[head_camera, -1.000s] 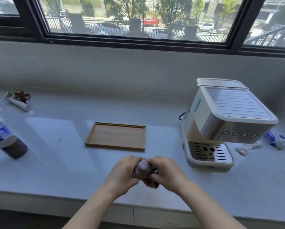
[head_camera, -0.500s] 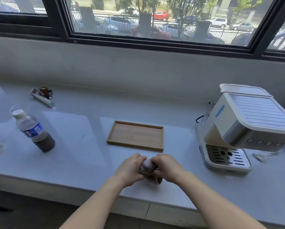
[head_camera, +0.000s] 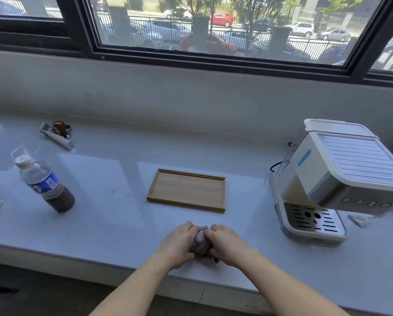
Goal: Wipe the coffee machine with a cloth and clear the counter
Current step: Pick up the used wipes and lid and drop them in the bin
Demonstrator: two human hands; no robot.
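A bunched grey-purple cloth (head_camera: 200, 240) is squeezed between my two hands near the counter's front edge. My left hand (head_camera: 178, 244) grips its left side and my right hand (head_camera: 227, 244) grips its right side, fingers curled round it. Most of the cloth is hidden by the hands. The white and steel coffee machine (head_camera: 341, 179) stands to the right, well apart from my hands, with its drip grille facing me.
An empty wooden tray (head_camera: 186, 190) lies just behind my hands. A plastic bottle (head_camera: 44, 184) with dark liquid and a clear glass (head_camera: 25, 151) stand at left. A portafilter and tamper (head_camera: 57, 133) lie far left. Crumpled wrappers (head_camera: 362, 218) sit right of the machine.
The view has swung left, bringing the bottle and glass further into sight. Both hands keep gripping the cloth in about the same spot by the front edge.
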